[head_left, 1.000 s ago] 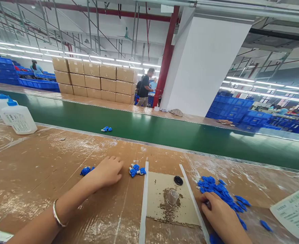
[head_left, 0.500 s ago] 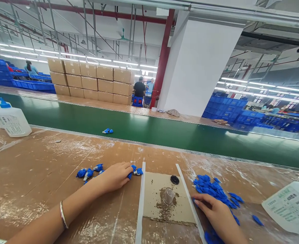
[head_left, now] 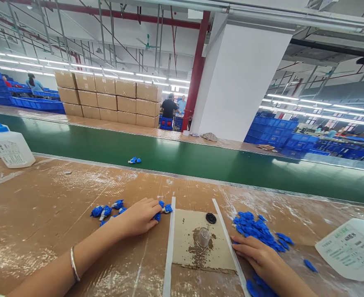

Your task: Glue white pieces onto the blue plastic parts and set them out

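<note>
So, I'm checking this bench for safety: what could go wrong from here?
The right hand might knock the small clear cup, which stands on stained cardboard nearby. A careless sweep of that hand could also scatter the loose blue pieces heaped beside it.

1) The left hand (head_left: 141, 218) now covers part of the small blue cluster (head_left: 167, 208) beside the left tape strip (head_left: 169, 243)
2) More blue pieces (head_left: 105, 213) show past the left forearm (head_left: 97, 246), towards the far edge of the worktop (head_left: 61, 218)
3) The right hand (head_left: 259, 254) reaches the right tape strip (head_left: 225, 231), fingers drawn together
4) The blue bits (head_left: 135, 160) on the green belt (head_left: 76, 140) shift right
5) The person in black (head_left: 169, 108) now turns their back
</note>
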### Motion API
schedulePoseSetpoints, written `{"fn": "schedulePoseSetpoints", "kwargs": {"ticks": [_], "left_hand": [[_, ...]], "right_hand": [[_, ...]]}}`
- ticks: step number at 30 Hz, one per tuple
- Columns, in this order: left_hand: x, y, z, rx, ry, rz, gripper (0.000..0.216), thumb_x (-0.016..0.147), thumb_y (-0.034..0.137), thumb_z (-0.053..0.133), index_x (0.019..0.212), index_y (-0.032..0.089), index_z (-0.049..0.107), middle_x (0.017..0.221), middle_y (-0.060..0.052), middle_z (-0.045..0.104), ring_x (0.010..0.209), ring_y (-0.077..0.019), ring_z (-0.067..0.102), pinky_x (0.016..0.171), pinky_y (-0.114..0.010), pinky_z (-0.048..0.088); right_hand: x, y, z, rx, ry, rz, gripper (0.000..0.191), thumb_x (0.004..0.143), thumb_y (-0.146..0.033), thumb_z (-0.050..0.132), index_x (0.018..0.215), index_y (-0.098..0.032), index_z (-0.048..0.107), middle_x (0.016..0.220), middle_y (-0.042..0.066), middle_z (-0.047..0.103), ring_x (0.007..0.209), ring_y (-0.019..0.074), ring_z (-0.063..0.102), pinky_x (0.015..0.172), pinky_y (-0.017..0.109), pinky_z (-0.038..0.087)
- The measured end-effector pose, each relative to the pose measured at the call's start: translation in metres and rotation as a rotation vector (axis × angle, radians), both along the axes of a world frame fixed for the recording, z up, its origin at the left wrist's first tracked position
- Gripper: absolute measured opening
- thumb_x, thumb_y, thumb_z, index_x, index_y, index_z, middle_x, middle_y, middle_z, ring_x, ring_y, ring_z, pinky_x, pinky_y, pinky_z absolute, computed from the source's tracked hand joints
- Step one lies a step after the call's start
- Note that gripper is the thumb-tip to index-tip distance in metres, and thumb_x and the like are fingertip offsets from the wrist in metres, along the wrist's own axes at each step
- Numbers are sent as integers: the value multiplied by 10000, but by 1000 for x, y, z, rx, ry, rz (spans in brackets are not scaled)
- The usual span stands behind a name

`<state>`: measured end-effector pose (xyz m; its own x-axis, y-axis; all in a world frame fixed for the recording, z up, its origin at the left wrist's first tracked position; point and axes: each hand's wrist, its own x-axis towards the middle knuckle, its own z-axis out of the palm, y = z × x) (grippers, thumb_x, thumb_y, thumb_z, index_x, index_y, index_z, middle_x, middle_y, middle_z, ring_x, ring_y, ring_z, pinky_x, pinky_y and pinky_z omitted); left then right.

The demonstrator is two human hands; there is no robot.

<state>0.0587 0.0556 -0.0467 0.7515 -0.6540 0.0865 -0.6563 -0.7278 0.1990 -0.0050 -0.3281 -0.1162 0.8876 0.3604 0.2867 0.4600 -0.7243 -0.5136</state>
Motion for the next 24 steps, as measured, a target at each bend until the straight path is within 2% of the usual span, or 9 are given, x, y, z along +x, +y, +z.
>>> {"fn": "schedulePoseSetpoints", "kwargs": {"ticks": [4, 7, 9, 12, 14, 17, 21, 23, 24], "left_hand": [[-4, -4, 4, -135, 112, 34, 176, 770, 156, 549, 934, 189, 607, 986, -72, 630, 939, -258, 561, 836, -376, 398], [-10, -12, 6, -258, 230, 68, 179, 783, 230, 562, 945, 175, 615, 877, -41, 639, 812, -207, 582, 734, -314, 430], [-14, -20, 5, -426, 417, 80, 188, 784, 270, 577, 933, 165, 620, 820, -19, 644, 747, -166, 585, 687, -271, 438], [-18, -30, 0, -772, 808, 97, 244, 717, 316, 667, 893, 150, 633, 817, -21, 671, 772, -153, 605, 743, -271, 447], [-20, -34, -4, -909, 961, 121, 311, 650, 349, 729, 868, 146, 641, 812, -30, 682, 784, -159, 618, 765, -286, 449], [-24, -38, -8, -967, 1036, 156, 369, 597, 386, 772, 845, 145, 644, 793, -33, 685, 746, -149, 627, 728, -280, 457], [-31, -42, -9, -1072, 1162, 202, 368, 567, 350, 814, 821, 137, 655, 759, -33, 685, 681, -137, 632, 684, -275, 475], [-34, -45, -9, -1135, 1203, 218, 358, 564, 315, 826, 821, 128, 662, 745, -39, 688, 677, -140, 640, 697, -283, 484], [-36, -46, -10, -1157, 1216, 221, 355, 567, 304, 829, 823, 122, 664, 740, -44, 690, 681, -144, 645, 702, -286, 487]], "right_hand": [[-1, -2, 4, -58, -21, 31, 204, 830, -283, 547, 942, -310, 716, 1083, 27, 667, 979, 272, 626, 895, 466, 468], [-3, 15, 9, -33, -86, -3, 266, 878, -306, 505, 1101, -269, 646, 1070, 51, 665, 984, 235, 602, 881, 413, 474], [-5, 35, 14, 37, -136, -17, 311, 906, -288, 470, 1201, -257, 563, 1086, 51, 644, 1005, 200, 582, 862, 355, 484], [-3, 66, 20, 123, -189, 18, 356, 905, -245, 470, 1259, -284, 485, 1118, 22, 631, 1047, 182, 565, 874, 328, 479], [0, 79, 19, 129, -198, 32, 385, 902, -226, 462, 1282, -293, 459, 1113, 13, 638, 1045, 185, 567, 876, 335, 479], [3, 84, 9, 127, -189, 24, 413, 901, -207, 451, 1301, -308, 432, 1116, 0, 639, 1041, 184, 566, 880, 345, 476], [-1, 81, -6, 184, -147, -64, 411, 901, -227, 455, 1297, -337, 421, 1124, -21, 644, 1082, 193, 542, 930, 381, 437], [-7, 85, -8, 281, -66, -92, 376, 891, -271, 477, 1264, -314, 466, 1108, 3, 654, 1095, 209, 544, 945, 395, 423], [-11, 90, -6, 379, 2, -112, 367, 883, -302, 492, 1250, -298, 482, 1109, 20, 654, 1099, 215, 548, 947, 394, 423]]}}
